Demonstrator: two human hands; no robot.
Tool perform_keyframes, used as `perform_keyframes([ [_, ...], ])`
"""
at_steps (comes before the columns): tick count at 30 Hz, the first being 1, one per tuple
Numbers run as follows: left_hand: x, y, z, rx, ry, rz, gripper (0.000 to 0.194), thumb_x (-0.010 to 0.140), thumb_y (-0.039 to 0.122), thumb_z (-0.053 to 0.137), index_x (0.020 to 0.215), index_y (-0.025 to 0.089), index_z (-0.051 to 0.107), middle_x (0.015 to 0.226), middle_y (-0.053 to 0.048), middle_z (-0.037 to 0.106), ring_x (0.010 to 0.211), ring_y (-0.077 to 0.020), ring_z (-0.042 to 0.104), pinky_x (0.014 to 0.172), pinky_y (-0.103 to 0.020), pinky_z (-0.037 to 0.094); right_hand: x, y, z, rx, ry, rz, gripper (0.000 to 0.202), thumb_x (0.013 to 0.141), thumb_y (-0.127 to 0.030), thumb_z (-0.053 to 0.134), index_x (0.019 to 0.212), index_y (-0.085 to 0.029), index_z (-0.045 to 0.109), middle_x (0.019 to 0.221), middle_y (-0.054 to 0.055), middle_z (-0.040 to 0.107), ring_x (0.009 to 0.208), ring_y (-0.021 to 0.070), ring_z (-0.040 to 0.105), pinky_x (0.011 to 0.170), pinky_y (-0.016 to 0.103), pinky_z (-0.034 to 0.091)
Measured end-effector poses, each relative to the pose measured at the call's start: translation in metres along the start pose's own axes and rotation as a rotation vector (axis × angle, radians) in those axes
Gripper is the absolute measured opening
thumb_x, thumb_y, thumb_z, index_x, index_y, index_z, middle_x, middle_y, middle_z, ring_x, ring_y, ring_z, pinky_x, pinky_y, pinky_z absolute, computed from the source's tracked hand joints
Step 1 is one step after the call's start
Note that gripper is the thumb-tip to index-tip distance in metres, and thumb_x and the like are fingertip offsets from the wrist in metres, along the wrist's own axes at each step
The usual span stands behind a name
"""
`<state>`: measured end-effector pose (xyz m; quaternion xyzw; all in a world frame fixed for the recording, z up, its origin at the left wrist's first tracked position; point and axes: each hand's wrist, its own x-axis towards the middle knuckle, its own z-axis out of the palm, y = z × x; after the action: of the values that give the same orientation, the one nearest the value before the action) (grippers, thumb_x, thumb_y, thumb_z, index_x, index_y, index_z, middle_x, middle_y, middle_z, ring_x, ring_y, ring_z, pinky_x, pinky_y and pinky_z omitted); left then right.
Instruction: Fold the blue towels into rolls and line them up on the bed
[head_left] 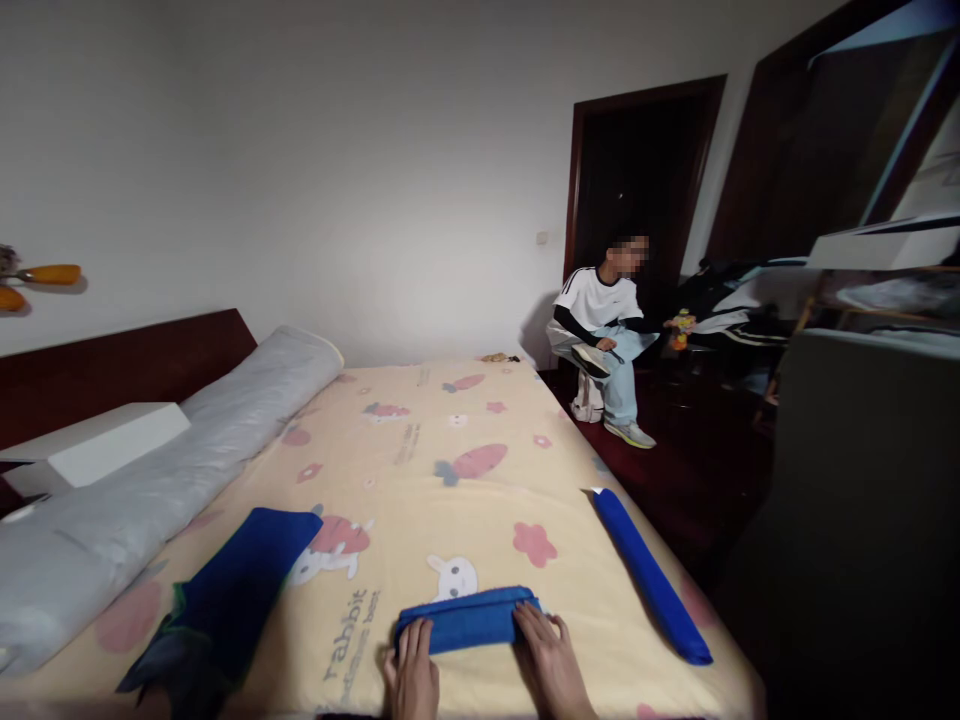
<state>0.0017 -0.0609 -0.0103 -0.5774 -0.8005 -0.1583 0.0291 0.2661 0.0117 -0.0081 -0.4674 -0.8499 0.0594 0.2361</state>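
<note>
A folded blue cloth (472, 626) lies crosswise near the front of the bed, a long narrow bundle with a fold line along its top. At its left end, my left hand (415, 672) grips it with the fingers close together over the near edge. My right hand (551, 655) holds the right end, fingertips on top. Left of them lies a dark blue cloth (244, 580), partly spread, its near end crumpled and in shadow. Toward the right edge of the bed rests a long, narrow blue roll (649, 575) with a white tip at its far end.
The bed (405, 520) has a cream sheet with rabbit and carrot prints. A grey roll (187, 470) and a white box (101, 445) lie along the headboard. A seated person (604, 330) is beyond the far right corner. A dark cabinet-like block (862, 520) stands at right.
</note>
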Motion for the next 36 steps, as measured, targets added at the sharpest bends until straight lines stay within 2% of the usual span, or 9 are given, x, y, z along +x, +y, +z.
perform_keyframes([
  [5,0.034,0.02,-0.035,-0.005,-0.109,0.009,0.051,0.076,0.011,0.046,0.121,0.028,0.063,0.127,-0.002,0.065,0.123,-0.0221,0.049,0.106,-0.043,0.025,0.041,-0.028,-0.034,0.048,-0.046,0.131,0.037,0.074,-0.01,0.045,0.102,-0.02,0.067,0.11,0.007,0.071,0.108,0.0238,0.059,0.101,0.04,0.028],
  [8,0.054,0.028,-0.054,0.021,-0.192,0.03,0.044,0.08,0.013,0.044,0.117,0.026,0.064,0.123,-0.004,0.066,0.12,-0.0216,0.051,0.106,-0.044,0.025,0.065,-0.034,-0.05,0.049,-0.135,0.146,0.041,0.075,-0.01,0.043,0.108,-0.019,0.067,0.113,0.01,0.069,0.111,0.0261,0.058,0.101,0.044,0.027],
  [11,0.067,0.03,-0.059,0.046,-0.225,0.047,0.043,0.082,0.013,0.041,0.119,0.023,0.062,0.127,-0.007,0.064,0.123,-0.0219,0.05,0.106,-0.044,0.025,0.079,-0.032,-0.054,0.04,-0.159,0.141,0.046,0.078,-0.01,0.04,0.116,-0.019,0.065,0.119,0.011,0.067,0.114,0.0268,0.056,0.104,0.045,0.025],
  [16,0.073,0.043,-0.051,0.065,-0.285,0.127,0.049,0.083,0.011,0.037,0.126,0.022,0.059,0.132,-0.007,0.061,0.128,-0.0215,0.046,0.111,-0.04,0.022,0.083,-0.041,-0.035,0.085,-0.186,0.074,0.06,0.073,-0.018,0.047,0.133,-0.017,0.055,0.139,0.011,0.054,0.13,0.0279,0.045,0.112,0.042,0.022],
  [21,0.062,0.058,-0.034,-0.016,-0.452,0.222,0.06,0.085,0.023,0.038,0.145,0.024,0.038,0.155,-0.001,0.036,0.144,-0.0201,0.024,0.119,-0.038,0.012,0.077,-0.059,0.0,0.172,-0.327,-0.105,0.074,0.072,-0.021,0.047,0.145,-0.018,0.04,0.15,0.008,0.042,0.138,0.027,0.036,0.116,0.043,0.021],
  [24,0.057,0.047,-0.022,-0.041,-0.445,0.275,0.064,0.084,0.024,0.038,0.148,0.025,0.031,0.157,0.002,0.031,0.146,-0.0192,0.02,0.121,-0.039,0.007,0.071,-0.054,0.009,0.157,-0.304,-0.157,0.074,0.074,-0.019,0.045,0.147,-0.02,0.037,0.151,0.007,0.041,0.138,0.0265,0.036,0.116,0.045,0.022],
  [28,0.058,0.017,-0.014,0.001,-0.385,0.32,0.068,0.081,0.025,0.043,0.148,0.029,0.031,0.158,0.005,0.027,0.147,-0.0192,0.018,0.121,-0.039,0.008,0.066,-0.026,0.003,0.12,-0.243,-0.198,0.068,0.081,-0.025,0.046,0.147,-0.021,0.036,0.148,0.008,0.045,0.136,0.0277,0.039,0.115,0.047,0.023],
  [32,0.06,-0.008,-0.021,0.03,-0.334,0.288,0.069,0.081,0.032,0.045,0.148,0.029,0.03,0.16,0.005,0.023,0.148,-0.0199,0.015,0.12,-0.041,0.011,0.059,0.008,-0.008,0.087,-0.205,-0.197,0.062,0.09,-0.045,0.044,0.147,-0.019,0.038,0.147,0.012,0.045,0.135,0.0313,0.04,0.113,0.051,0.027],
  [36,0.058,-0.019,-0.029,0.077,-0.322,0.249,0.068,0.082,0.036,0.044,0.148,0.03,0.031,0.16,0.002,0.023,0.148,-0.0208,0.016,0.119,-0.044,0.014,0.052,0.029,-0.008,0.052,-0.151,-0.228,0.064,0.094,-0.047,0.04,0.15,-0.019,0.031,0.15,0.013,0.041,0.137,0.0305,0.038,0.112,0.051,0.028],
])
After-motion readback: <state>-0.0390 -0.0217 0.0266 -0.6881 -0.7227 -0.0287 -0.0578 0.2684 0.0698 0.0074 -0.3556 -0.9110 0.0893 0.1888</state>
